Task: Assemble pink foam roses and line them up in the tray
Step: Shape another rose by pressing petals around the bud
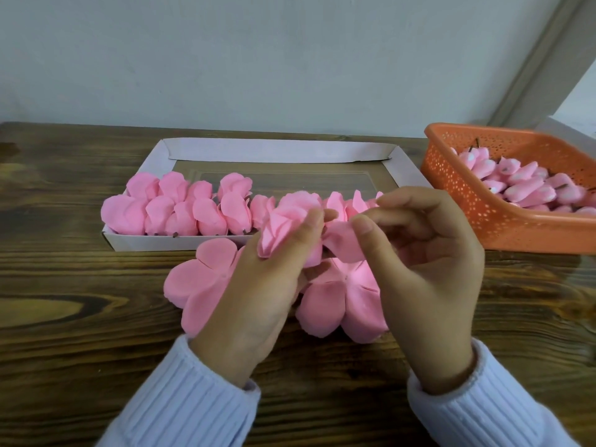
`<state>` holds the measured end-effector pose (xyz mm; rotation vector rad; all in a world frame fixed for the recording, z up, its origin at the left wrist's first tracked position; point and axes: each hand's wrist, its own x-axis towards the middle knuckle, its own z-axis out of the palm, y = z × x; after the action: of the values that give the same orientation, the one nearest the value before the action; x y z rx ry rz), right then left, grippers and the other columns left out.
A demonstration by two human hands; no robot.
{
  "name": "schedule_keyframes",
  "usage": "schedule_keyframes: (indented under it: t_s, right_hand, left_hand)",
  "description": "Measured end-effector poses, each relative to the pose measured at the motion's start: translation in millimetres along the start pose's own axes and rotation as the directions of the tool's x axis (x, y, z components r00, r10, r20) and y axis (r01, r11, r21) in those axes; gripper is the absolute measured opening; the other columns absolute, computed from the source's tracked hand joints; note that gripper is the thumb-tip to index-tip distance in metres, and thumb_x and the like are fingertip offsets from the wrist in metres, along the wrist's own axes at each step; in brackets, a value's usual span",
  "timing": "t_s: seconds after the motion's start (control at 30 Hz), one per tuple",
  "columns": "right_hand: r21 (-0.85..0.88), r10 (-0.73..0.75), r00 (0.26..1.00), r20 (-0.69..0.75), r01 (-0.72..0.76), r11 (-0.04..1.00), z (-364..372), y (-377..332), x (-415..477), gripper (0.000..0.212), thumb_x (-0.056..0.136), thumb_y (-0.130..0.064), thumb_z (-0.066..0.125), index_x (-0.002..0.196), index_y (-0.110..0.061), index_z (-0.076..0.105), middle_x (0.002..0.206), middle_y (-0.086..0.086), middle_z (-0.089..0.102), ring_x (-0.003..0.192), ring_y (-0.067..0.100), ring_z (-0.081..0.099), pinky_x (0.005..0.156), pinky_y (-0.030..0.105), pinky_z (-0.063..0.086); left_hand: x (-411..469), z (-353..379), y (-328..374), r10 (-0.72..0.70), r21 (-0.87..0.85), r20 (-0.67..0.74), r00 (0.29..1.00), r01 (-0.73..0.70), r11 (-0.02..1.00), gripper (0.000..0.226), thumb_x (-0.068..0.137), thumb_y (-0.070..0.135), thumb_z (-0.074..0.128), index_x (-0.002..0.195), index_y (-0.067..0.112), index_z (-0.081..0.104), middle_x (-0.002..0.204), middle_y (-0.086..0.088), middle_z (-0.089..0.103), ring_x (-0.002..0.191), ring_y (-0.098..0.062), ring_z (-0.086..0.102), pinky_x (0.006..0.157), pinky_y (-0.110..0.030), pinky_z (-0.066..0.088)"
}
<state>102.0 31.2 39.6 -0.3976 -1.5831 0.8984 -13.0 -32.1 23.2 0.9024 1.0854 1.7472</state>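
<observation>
My left hand (258, 285) grips a half-built pink foam rose (283, 221) above the table, just in front of the tray. My right hand (425, 269) pinches one of its outer petals (342, 243) between thumb and forefinger. Under my hands lie two flat pink petal sheets, one to the left (196, 279) and one to the right (342, 301). The white cardboard tray (274, 150) holds several finished pink roses (180, 208) lined up along its near side.
An orange perforated plastic basket (503, 214) at the right holds several pink rose buds (529, 185) with short stems. Everything rests on a dark wooden table (80, 301) against a pale wall. The tray's far half is bare.
</observation>
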Motion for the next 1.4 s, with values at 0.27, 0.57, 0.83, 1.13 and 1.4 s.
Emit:
schedule_keyframes:
  t_s: [0.27, 0.57, 0.83, 1.13, 1.4]
  right_hand:
    - [0.017, 0.015, 1.0, -0.007, -0.015, 1.0, 0, 0, 0, 0.023, 0.079, -0.003, 0.07, 0.092, -0.017, 0.056, 0.076, -0.006, 0.07, 0.068, 0.008, 0.067, 0.063, 0.018, 0.051]
    - [0.21, 0.08, 0.995, 0.055, -0.09, 0.974, 0, -3, 0, 0.008, 0.088, -0.012, 0.057, 0.096, -0.01, 0.056, 0.085, 0.007, 0.07, 0.07, 0.011, 0.065, 0.063, 0.023, 0.052]
    - [0.063, 0.389, 0.904, 0.177, -0.405, 0.912, -1, 11, 4, 0.014, 0.091, -0.006, 0.051, 0.082, -0.003, 0.06, 0.073, 0.002, 0.063, 0.064, 0.007, 0.06, 0.059, 0.018, 0.049]
    - [0.007, 0.546, 0.725, 0.419, -0.604, 0.797, 3, 14, -1, 0.021, 0.1, -0.005, 0.043, 0.09, 0.007, 0.058, 0.06, -0.004, 0.059, 0.051, 0.01, 0.051, 0.042, 0.016, 0.035]
    - [0.208, 0.528, 0.592, 0.608, -0.761, 0.614, 5, 9, -3, 0.022, 0.089, -0.013, 0.055, 0.079, 0.006, 0.051, 0.063, 0.007, 0.055, 0.046, 0.011, 0.045, 0.039, 0.015, 0.026]
  left_hand:
    - [-2, 3, -1, 0.083, 0.222, 0.136, 0.987, -0.112, 0.968, 0.038, 0.083, 0.044, 0.06, 0.111, 0.019, 0.07, 0.11, -0.013, 0.07, 0.11, -0.029, 0.064, 0.099, -0.047, 0.05]
    - [-3, 5, -2, 0.145, 0.29, 0.17, 0.975, -0.191, 0.938, 0.022, 0.08, 0.054, 0.058, 0.078, 0.036, 0.069, 0.074, 0.012, 0.068, 0.075, -0.001, 0.064, 0.073, -0.019, 0.05]
    - [-1, 2, -2, 0.144, 0.001, 0.241, 0.96, -0.148, 0.989, 0.018, 0.067, 0.03, 0.085, 0.072, 0.027, 0.068, 0.07, 0.012, 0.062, 0.073, -0.008, 0.059, 0.079, -0.033, 0.047]
    - [-5, 6, 5, 0.103, -0.068, -0.005, 0.995, -0.103, 0.992, 0.011, 0.067, 0.033, 0.071, 0.075, 0.026, 0.072, 0.079, 0.0, 0.067, 0.077, -0.015, 0.065, 0.066, -0.035, 0.052]
    - [-7, 8, 13, 0.025, -0.128, 0.009, 1.0, -0.023, 0.991, 0.017, 0.066, 0.037, 0.071, 0.072, 0.022, 0.068, 0.086, -0.017, 0.05, 0.041, -0.018, 0.046, 0.045, -0.028, 0.048]
